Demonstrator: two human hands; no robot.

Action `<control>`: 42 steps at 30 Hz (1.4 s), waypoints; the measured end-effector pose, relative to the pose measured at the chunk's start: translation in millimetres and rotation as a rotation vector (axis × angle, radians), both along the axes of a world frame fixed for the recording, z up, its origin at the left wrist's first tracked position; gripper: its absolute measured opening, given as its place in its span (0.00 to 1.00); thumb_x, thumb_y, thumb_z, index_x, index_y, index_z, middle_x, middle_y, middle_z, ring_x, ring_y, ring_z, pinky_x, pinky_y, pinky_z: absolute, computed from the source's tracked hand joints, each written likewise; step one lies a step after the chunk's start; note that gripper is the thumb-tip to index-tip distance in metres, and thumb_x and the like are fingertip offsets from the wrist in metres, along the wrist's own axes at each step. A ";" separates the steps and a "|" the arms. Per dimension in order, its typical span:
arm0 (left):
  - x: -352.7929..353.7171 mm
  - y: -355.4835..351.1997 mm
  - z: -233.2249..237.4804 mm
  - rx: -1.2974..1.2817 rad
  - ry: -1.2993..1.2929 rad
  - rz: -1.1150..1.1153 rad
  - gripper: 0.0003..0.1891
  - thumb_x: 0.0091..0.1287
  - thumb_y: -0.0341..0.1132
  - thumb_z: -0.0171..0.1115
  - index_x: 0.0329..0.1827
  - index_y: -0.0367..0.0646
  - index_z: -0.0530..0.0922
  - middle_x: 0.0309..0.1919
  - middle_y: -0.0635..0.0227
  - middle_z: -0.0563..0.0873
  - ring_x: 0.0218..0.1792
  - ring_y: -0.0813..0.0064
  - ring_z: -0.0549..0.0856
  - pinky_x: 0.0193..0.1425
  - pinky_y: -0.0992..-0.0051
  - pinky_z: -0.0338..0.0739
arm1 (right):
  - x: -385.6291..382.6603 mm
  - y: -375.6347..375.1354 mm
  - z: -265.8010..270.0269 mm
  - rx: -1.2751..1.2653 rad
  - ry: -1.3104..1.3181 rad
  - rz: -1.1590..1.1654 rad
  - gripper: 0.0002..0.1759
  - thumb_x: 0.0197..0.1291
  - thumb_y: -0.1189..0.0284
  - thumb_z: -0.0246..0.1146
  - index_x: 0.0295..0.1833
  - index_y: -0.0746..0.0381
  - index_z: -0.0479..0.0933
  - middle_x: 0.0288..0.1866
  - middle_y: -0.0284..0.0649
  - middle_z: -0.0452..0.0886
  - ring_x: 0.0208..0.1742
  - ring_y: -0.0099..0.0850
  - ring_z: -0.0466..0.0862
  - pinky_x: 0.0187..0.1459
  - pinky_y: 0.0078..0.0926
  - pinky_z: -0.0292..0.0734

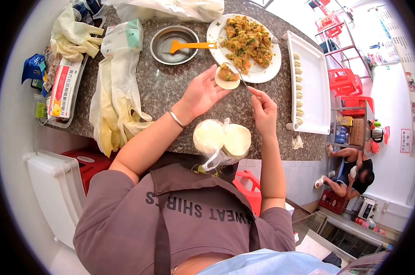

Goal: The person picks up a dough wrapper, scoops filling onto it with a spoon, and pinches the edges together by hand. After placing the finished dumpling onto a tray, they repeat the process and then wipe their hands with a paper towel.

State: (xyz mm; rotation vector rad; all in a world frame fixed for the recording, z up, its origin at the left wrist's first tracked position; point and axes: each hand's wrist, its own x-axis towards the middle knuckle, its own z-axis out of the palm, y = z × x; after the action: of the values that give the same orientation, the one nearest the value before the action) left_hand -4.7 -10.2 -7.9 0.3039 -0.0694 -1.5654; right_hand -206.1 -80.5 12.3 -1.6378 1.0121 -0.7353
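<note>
A round dough wrapper lies on the fingers of my left hand, palm up, with a lump of filling on it. My right hand is closed round the handle of a metal spoon, whose front end is at the filling. Just beyond is a white plate heaped with chopped filling. Between my forearms, two stacks of wrappers sit in clear plastic at the counter's near edge. To the right, a white tray holds a column of several filled dumplings.
A metal bowl with an orange scraper stands beyond my left hand. Pale gloves and a tissue pack lie left. A crumpled scrap is near the tray. Another person sits at far right.
</note>
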 end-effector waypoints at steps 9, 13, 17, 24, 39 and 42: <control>0.2 1.7 5.0 0.022 -0.107 0.027 0.28 0.77 0.46 0.48 0.67 0.30 0.64 0.63 0.50 0.75 0.65 0.59 0.76 0.70 0.61 0.71 | 2.7 1.3 10.7 -0.061 0.040 -0.005 0.13 0.70 0.77 0.56 0.56 0.64 0.81 0.26 0.22 0.71 0.25 0.12 0.63 0.26 0.14 0.58; -0.6 1.4 2.8 0.004 -0.134 0.011 0.28 0.76 0.47 0.50 0.68 0.31 0.63 0.63 0.51 0.76 0.65 0.59 0.76 0.69 0.61 0.72 | 7.1 -7.9 4.2 -0.145 0.163 0.052 0.13 0.68 0.78 0.56 0.55 0.67 0.81 0.26 0.24 0.72 0.26 0.13 0.65 0.26 0.15 0.59; 2.5 1.5 3.2 0.018 -0.099 0.007 0.26 0.76 0.45 0.50 0.68 0.34 0.64 0.63 0.54 0.76 0.64 0.61 0.77 0.69 0.61 0.72 | -1.4 -18.3 -8.3 -0.192 0.115 -0.071 0.13 0.68 0.78 0.57 0.55 0.67 0.81 0.26 0.25 0.73 0.26 0.13 0.65 0.27 0.15 0.60; -1.3 3.3 6.5 0.070 -0.153 0.012 0.22 0.76 0.41 0.51 0.65 0.35 0.67 0.59 0.55 0.78 0.61 0.65 0.79 0.67 0.63 0.74 | -12.9 21.5 -7.8 -0.042 0.050 0.045 0.15 0.70 0.77 0.56 0.59 0.64 0.79 0.22 0.19 0.65 0.21 0.09 0.59 0.22 0.12 0.53; 6.2 -1.7 4.1 0.004 -0.269 0.246 0.22 0.75 0.39 0.52 0.65 0.31 0.67 0.62 0.55 0.76 0.64 0.65 0.77 0.70 0.67 0.72 | -12.8 -5.0 -7.2 -0.547 0.207 0.078 0.16 0.61 0.81 0.62 0.53 0.60 0.83 0.25 0.38 0.78 0.21 0.21 0.71 0.26 0.19 0.67; 7.7 -2.3 3.8 0.018 -0.250 0.262 0.22 0.75 0.38 0.52 0.65 0.31 0.67 0.61 0.56 0.77 0.63 0.64 0.77 0.70 0.66 0.72 | -10.2 -10.8 -10.7 -0.677 0.184 0.018 0.15 0.61 0.81 0.63 0.54 0.61 0.83 0.26 0.36 0.79 0.22 0.18 0.69 0.26 0.17 0.66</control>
State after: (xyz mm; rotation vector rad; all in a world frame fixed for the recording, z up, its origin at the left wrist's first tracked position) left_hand 3.0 -12.5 -4.0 0.5022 -0.2019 -1.2633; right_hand -216.3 -91.4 1.7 -2.3266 0.9237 -0.9972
